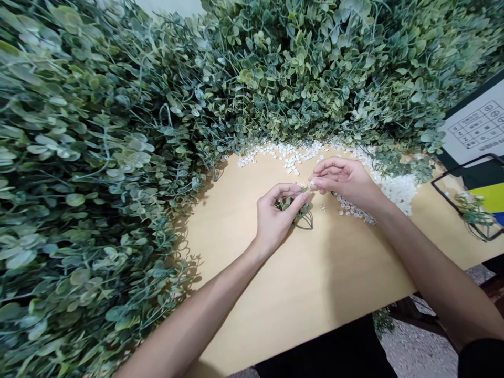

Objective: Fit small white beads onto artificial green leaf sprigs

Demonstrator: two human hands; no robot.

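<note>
Near the middle of the wooden table (275, 294), my left hand (275, 212) is closed on a small green leafy sprig (302, 210), whose looped stem hangs below the fingers. My right hand (344, 181) pinches a tiny white piece (312, 184) just right of the sprig's top, fingertips close to those of my left hand. Small white pieces (397, 191) lie in a heap behind and beside my right hand. A single star-shaped white bit (323, 208) rests on the table between the hands.
Dense piles of green artificial foliage (98, 157) line the left side and back. At the right stand a black wire frame (449, 197) with a sprig (472, 210) and a printed sheet (478, 131). The table's front edge (315, 335) is near my body.
</note>
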